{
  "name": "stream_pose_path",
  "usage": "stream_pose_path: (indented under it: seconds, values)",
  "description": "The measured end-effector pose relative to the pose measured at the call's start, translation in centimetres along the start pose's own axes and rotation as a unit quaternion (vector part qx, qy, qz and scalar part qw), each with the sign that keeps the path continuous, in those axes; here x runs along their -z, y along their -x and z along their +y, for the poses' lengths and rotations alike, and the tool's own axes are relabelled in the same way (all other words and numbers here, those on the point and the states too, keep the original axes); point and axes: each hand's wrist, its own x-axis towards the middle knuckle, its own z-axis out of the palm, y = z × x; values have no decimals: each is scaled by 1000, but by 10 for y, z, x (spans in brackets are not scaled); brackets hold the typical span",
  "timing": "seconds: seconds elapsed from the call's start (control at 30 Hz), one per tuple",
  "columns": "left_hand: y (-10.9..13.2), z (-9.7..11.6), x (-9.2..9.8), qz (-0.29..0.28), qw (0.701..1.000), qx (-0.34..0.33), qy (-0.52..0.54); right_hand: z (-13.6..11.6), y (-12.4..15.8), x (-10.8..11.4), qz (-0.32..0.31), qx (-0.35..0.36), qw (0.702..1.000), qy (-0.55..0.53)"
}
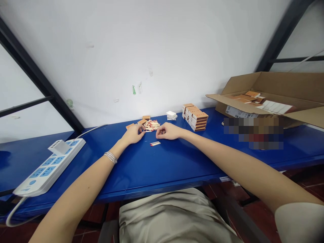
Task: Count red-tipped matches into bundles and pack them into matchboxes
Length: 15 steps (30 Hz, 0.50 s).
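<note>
A heap of loose matches with red heads and pale sticks lies on the blue table. My left hand rests at the heap's left edge, its thumb and fingers closed together; whatever is between them is too small to make out. Just right of the heap, my right hand has its fingers curled into a pinch, and their contents are hidden. A few matches lie side by side in front of the heap, between both hands. Brown matchboxes sit behind my left hand, one partly covered by it.
White matchbox trays are stacked near the wall. Banded matchbox stacks stand to their right. Further right is an open cardboard box holding more matchboxes. A power strip with a plugged-in adapter lies at left. Dark metal posts flank the table.
</note>
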Motion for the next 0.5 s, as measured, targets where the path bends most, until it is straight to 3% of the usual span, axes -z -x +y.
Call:
stream_pose_path:
  seconds: [0.23,0.5]
  values:
    - [-2,-2,-5,-2,999,-52,11,14,-7,-3,139,-39,980,139]
    - [-1,-1,-7,-15,997,-65,26,23,-12,-8,159,-49,970,176]
